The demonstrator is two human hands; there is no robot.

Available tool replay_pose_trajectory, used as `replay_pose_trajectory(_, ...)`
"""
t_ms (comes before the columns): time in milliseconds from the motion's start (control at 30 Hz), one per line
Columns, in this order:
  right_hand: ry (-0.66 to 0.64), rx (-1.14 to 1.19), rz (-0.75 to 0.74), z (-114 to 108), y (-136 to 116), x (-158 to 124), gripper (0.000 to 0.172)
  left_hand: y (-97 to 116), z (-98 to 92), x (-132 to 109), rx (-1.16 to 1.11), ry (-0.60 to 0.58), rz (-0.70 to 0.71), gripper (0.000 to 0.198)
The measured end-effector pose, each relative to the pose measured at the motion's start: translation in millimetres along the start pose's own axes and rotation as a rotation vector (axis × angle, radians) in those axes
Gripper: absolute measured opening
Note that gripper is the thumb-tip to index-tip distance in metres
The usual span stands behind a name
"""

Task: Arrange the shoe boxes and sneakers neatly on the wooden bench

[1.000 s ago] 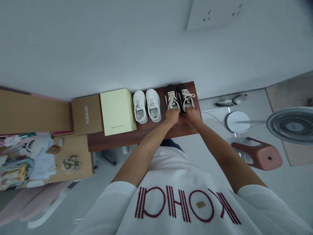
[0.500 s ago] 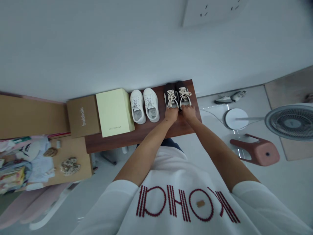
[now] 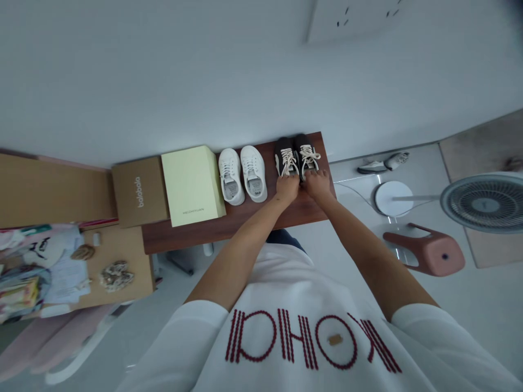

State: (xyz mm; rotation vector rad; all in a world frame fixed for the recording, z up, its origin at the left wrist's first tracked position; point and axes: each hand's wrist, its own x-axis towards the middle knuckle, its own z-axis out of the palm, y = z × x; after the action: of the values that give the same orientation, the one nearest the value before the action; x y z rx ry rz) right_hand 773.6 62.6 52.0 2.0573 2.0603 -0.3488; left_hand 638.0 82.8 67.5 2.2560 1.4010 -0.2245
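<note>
Two black sneakers with cream laces stand side by side on a dark wood bench [image 3: 245, 228], toes pointing away from me. My left hand [image 3: 287, 188] grips the heel collar of the left black sneaker [image 3: 285, 157]. My right hand [image 3: 317, 184] has its fingers over the heel collar of the right black sneaker [image 3: 306, 153]. The hands nearly touch between the shoes and hide both heels. Just left of them, a pair of white sneakers [image 3: 242, 176] stands on the same bench.
A pale yellow shoebox [image 3: 192, 186] and a brown "balabala" box [image 3: 139, 191] continue the row leftward. A cluttered wooden desk [image 3: 131, 256] lies lower left. On the floor to the right are a pedestal fan [image 3: 484, 204], a pink stool [image 3: 429, 251] and a grey-white shoe pair [image 3: 383, 162].
The two black sneakers now stand closer together and straighter, with my hands still at their heels. The view has shifted slightly.
</note>
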Motion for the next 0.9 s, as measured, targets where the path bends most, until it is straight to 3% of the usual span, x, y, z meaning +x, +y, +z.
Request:
replay_pose_trajectory(200, 0.096, 0.054, 0.010, -19, -5, -21, 0.035, -14, -15.0, -37, -0.123, 0.072, -0.032, 0.032)
replay_pose_trajectory(400, 0.102, 0.106, -0.015, -24, -28, -43, 0.035, -62, -15.9, -98, -0.353, 0.136, -0.197, 0.038)
replay_pose_trajectory(600, -0.055, 0.275, -0.074, -4, -63, -73, 0.031, -121, 14.7, -189, -0.645, 0.217, -0.413, 0.030)
replay_pose_trajectory(733, -0.226, 0.416, -0.146, 20, -84, -97, 0.026, -146, 42.2, -254, -0.793, 0.257, -0.596, 0.026)
replay_pose_trajectory(833, -0.340, 0.456, -0.228, 31, -99, -103, 0.021, -157, 53.0, -287, -0.851, 0.273, -0.687, 0.024)
replay_pose_trajectory(900, -0.317, 0.494, -0.211, 32, -109, -101, 0.016, -166, 52.9, -297, -0.866, 0.281, -0.705, 0.024)
